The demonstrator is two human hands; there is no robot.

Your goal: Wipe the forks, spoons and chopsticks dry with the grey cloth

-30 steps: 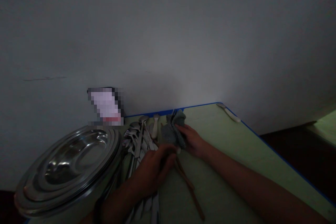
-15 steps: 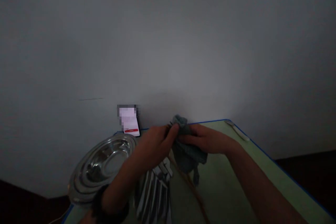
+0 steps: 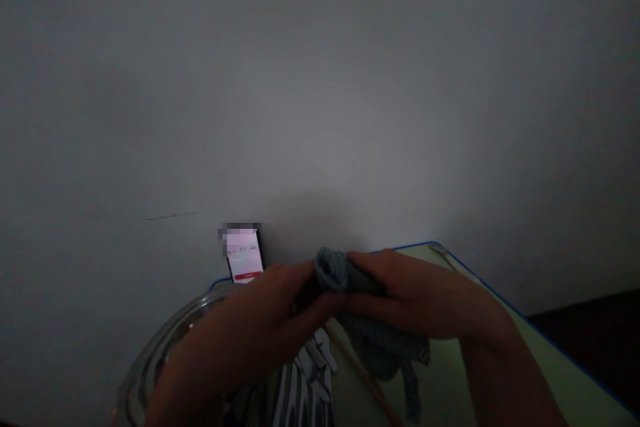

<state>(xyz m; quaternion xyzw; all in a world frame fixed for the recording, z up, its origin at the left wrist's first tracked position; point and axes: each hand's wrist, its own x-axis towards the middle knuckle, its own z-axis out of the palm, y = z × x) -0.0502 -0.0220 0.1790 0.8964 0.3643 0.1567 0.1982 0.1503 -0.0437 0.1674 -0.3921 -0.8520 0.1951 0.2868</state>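
Blue-grey cloth [image 3: 332, 269] bunched above the desk [image 3: 565, 380]

The right hand [image 3: 415, 290] has its grip closed around the cloth, whose loose end hangs below. The left hand [image 3: 283, 303] curls against its near side; whether that grip holds anything is hidden. Beneath lie metal cutlery [image 3: 311, 377] and a brown stick [image 3: 361, 371]. A phone [image 3: 244, 255] leans against the wall [image 3: 320, 93].

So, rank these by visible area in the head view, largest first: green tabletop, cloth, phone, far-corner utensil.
1. Green tabletop
2. Cloth
3. Phone
4. Far-corner utensil
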